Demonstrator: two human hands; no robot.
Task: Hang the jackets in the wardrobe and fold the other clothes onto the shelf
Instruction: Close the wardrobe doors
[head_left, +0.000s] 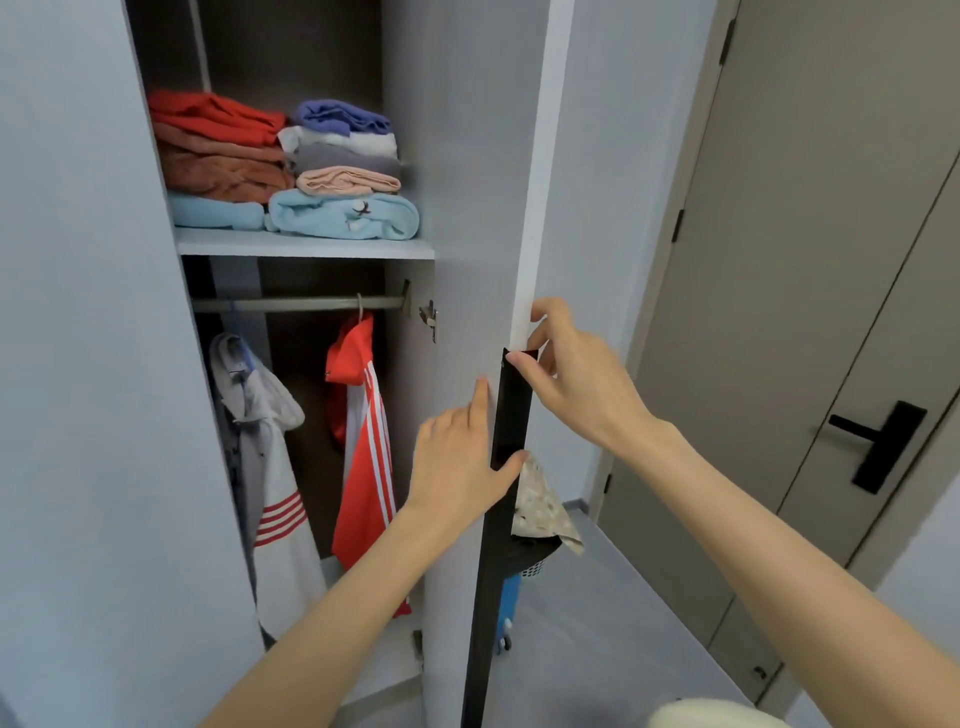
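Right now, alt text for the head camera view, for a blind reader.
Both hands are on the open wardrobe door: the left hand lies flat on its inner face, the right hand grips its edge at the black handle strip. Inside, folded clothes fill the shelf; two jackets hang on the rail.

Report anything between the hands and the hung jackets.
Nothing visible. The left hand lies flat on the open white wardrobe door's inner face, the right hand grips its edge; the red striped jacket and white hooded jacket hang unobstructed.
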